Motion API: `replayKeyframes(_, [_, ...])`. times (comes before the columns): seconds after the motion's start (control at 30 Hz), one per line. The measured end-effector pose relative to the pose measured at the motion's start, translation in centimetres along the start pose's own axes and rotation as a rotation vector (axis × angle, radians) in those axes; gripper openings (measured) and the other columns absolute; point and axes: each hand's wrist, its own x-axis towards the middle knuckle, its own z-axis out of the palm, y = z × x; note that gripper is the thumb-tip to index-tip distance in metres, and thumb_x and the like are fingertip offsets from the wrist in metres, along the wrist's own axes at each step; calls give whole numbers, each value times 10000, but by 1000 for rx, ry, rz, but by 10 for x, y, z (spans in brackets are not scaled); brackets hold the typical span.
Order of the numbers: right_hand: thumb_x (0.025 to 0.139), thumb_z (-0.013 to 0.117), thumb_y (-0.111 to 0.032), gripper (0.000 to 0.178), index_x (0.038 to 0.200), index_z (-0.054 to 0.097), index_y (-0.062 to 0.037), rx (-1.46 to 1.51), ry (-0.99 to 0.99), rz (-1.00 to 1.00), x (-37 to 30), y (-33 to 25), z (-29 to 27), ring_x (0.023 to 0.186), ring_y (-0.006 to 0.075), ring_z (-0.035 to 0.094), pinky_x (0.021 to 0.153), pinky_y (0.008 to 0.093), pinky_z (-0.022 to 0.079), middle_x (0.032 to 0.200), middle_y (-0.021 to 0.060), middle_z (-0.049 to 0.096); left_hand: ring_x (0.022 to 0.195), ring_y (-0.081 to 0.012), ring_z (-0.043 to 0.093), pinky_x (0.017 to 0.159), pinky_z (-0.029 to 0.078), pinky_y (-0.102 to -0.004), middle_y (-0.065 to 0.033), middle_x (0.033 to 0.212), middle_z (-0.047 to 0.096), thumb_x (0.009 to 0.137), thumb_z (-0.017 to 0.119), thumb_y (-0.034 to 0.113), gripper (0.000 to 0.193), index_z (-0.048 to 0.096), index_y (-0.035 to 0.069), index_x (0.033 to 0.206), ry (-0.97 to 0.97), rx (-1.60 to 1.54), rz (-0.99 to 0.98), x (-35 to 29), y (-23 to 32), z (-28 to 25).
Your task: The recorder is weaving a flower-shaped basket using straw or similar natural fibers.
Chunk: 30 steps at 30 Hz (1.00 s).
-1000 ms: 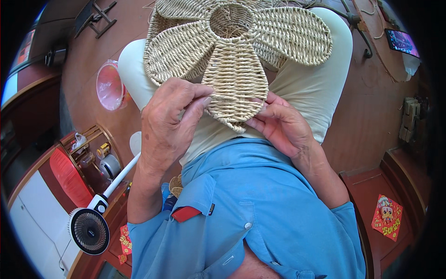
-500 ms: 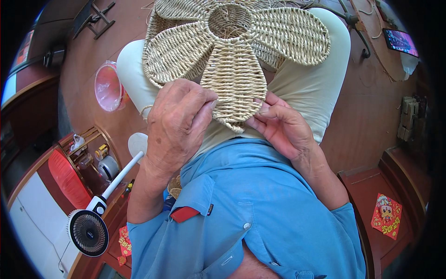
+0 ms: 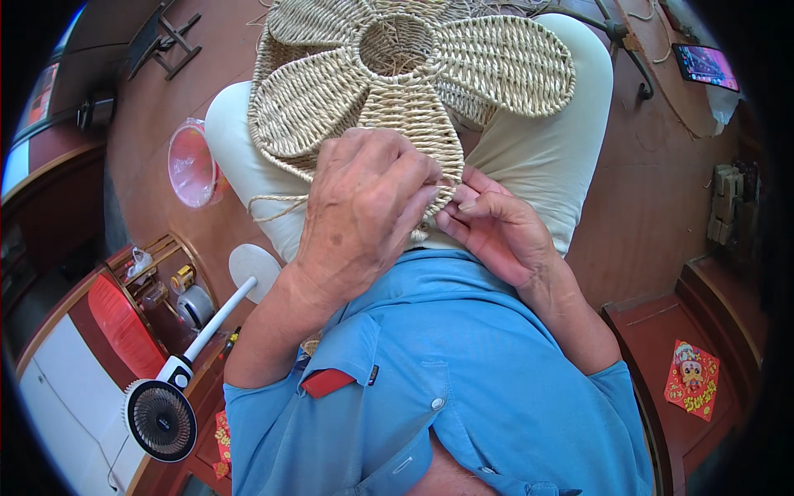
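A woven straw basket (image 3: 397, 89) with a flower-shaped top lies across my lap, its broad petals spread around a round opening. My left hand (image 3: 364, 211) covers part of the nearest petal, thumb and fingers pinched together at its rim. A loop of straw cord (image 3: 277, 201) sticks out to the left from under this hand; the fingers seem closed on it, though their grip is partly hidden. At the petal's right edge, my right hand (image 3: 500, 225) pinches the rim between thumb and fingers. A small knotted straw end (image 3: 419, 235) shows below the petal's tip.
A white fan (image 3: 161, 419) on a pole stands at lower left, near a wooden rack (image 3: 169, 281) of small items. A pink wrapped basin (image 3: 192, 163) sits left of my knee. A lit phone (image 3: 705, 66) is at upper right. Red printed paper (image 3: 693, 380) lies at lower right.
My left hand has moved right, over the petal and closer to my right hand. More of the cord loop shows at left. The basket has shifted slightly left; my right hand barely moved.
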Motion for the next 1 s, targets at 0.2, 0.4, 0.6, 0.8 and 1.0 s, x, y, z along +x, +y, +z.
replayKeyframes(0.2, [972, 588, 34, 685, 1634, 417, -13, -39, -29, -20, 0, -3, 2, 1288, 217, 664, 1119, 380, 557, 1462, 139, 654, 1061, -333, 626, 947, 468, -473, -99, 1031, 638, 943, 782, 103, 132, 694, 82, 1038, -97, -18, 3, 10, -1, 0])
replayKeyframes(0.4, [977, 636, -12, 653, 1612, 487, 3, -608, 223, -317, -22, -7, 13, 1245, 207, 688, 1073, 369, 560, 1440, 149, 659, 970, -337, 622, 899, 492, -463, -117, 1009, 627, 984, 752, 104, 134, 663, 48, 1066, -75, -329, -2, 20, 0, -2])
replayKeyframes(0.6, [941, 724, -32, 699, 1609, 522, 12, -1270, 93, -870, -32, 1, 44, 1183, 184, 677, 1024, 361, 539, 1388, 136, 675, 970, -196, 658, 878, 539, -335, -87, 1066, 636, 1089, 714, 135, 140, 648, 13, 1109, -35, -774, 47, 37, 30, -27])
replayKeyframes(0.8, [968, 749, -260, 873, 1684, 383, 81, -884, -120, -587, -38, -26, 62, 854, 69, 578, 786, 243, 478, 1022, 30, 651, 648, -30, 433, 619, 412, -196, -65, 1100, 578, 1148, 683, 220, 231, 594, 7, 1163, 172, -1077, -111, 20, 12, -79])
replayKeyframes(1.0, [1174, 523, -361, 548, 1507, 596, 68, -661, 247, -878, -91, -129, -47, 578, -1, 297, 520, 223, 204, 674, -125, 347, 728, -13, 415, 654, 352, -197, -58, 1255, 667, 1154, 626, 42, 240, 654, 11, 1390, 593, -779, -295, -76, -131, -157])
